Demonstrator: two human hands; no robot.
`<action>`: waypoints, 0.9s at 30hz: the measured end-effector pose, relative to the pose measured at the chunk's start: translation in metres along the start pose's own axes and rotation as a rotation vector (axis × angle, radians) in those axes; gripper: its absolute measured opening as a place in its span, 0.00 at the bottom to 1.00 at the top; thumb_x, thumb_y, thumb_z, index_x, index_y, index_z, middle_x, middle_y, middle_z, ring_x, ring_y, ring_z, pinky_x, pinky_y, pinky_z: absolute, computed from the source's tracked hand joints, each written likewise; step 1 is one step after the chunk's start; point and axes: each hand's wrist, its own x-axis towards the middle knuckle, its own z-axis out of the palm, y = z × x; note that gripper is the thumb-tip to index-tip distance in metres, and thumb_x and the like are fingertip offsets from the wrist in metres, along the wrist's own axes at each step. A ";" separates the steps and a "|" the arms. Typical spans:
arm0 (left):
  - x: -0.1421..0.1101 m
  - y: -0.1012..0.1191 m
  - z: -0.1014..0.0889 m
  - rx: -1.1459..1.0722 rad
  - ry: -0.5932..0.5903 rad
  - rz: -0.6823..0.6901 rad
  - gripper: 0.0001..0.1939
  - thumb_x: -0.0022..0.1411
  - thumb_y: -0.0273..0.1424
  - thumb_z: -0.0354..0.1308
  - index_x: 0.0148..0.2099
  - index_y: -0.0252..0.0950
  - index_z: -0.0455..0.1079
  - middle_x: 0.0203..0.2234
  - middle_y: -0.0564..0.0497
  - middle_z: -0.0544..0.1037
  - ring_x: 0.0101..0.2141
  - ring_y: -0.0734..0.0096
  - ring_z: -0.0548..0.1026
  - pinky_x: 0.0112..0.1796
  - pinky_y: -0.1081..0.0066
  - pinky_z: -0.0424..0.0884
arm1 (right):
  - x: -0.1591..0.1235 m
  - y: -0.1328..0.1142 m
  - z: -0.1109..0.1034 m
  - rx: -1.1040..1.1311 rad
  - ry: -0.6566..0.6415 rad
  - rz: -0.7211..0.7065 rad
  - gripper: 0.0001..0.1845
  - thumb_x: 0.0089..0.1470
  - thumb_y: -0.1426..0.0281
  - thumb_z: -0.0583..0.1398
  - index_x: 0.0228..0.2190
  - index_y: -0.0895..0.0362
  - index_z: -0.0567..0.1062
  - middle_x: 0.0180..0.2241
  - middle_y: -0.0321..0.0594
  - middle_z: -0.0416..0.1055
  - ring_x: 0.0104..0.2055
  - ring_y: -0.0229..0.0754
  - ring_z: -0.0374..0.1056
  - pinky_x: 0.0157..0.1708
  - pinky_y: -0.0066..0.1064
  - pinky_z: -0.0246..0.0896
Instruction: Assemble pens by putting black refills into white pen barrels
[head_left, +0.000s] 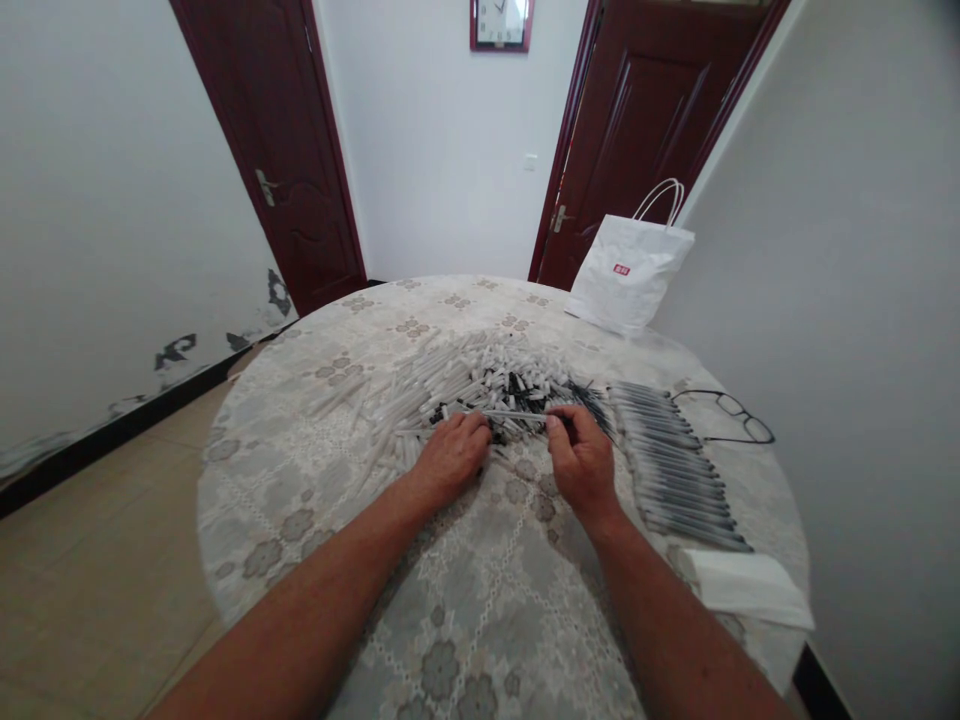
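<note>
My right hand (pixel 582 462) pinches one end of a slim, pale pen (pixel 517 414) between thumb and fingers. The pen lies level, pointing left toward my left hand (pixel 455 452). My left hand's fingers are curled down at the near edge of a pile of loose pen parts; what they grip, if anything, is hidden. The pile holds clear pen barrels (pixel 416 395), short white pieces (pixel 510 355) and thin black pieces (pixel 521 392). To the right of my right hand, a row of pens (pixel 671 465) lies side by side.
Beyond the row lie eyeglasses (pixel 739 415). A folded white packet or cloth (pixel 750 585) rests at the right table edge. At the back right stands a white paper bag (pixel 634 275) with handles. A patterned cloth covers the round table (pixel 480 600).
</note>
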 end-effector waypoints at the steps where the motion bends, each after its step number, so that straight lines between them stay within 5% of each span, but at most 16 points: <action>1: 0.001 0.000 -0.002 -0.047 0.049 0.008 0.10 0.69 0.30 0.50 0.45 0.36 0.72 0.47 0.40 0.74 0.49 0.57 0.68 0.53 0.57 0.64 | 0.000 0.001 0.000 0.034 0.015 0.026 0.11 0.61 0.63 0.56 0.39 0.55 0.75 0.27 0.36 0.71 0.28 0.41 0.66 0.30 0.31 0.59; 7: 0.002 0.001 -0.012 -0.475 0.201 -0.156 0.12 0.71 0.35 0.48 0.47 0.39 0.71 0.39 0.46 0.79 0.42 0.62 0.75 0.46 0.65 0.67 | 0.003 0.005 -0.002 0.253 0.110 0.157 0.11 0.62 0.61 0.56 0.39 0.55 0.72 0.20 0.30 0.64 0.22 0.38 0.61 0.24 0.28 0.57; 14: 0.007 -0.002 -0.014 -0.998 0.274 -0.425 0.14 0.63 0.40 0.58 0.45 0.36 0.75 0.28 0.52 0.78 0.27 0.70 0.73 0.31 0.72 0.67 | 0.005 0.008 -0.003 0.190 0.131 0.148 0.11 0.61 0.61 0.56 0.37 0.55 0.73 0.20 0.30 0.64 0.21 0.38 0.61 0.23 0.28 0.55; 27: 0.008 0.002 -0.023 -1.069 0.298 -0.509 0.15 0.60 0.38 0.61 0.46 0.36 0.78 0.23 0.54 0.76 0.25 0.71 0.73 0.31 0.72 0.68 | 0.002 0.003 -0.002 0.102 0.083 0.098 0.11 0.61 0.62 0.55 0.37 0.55 0.74 0.23 0.33 0.65 0.25 0.40 0.61 0.28 0.30 0.57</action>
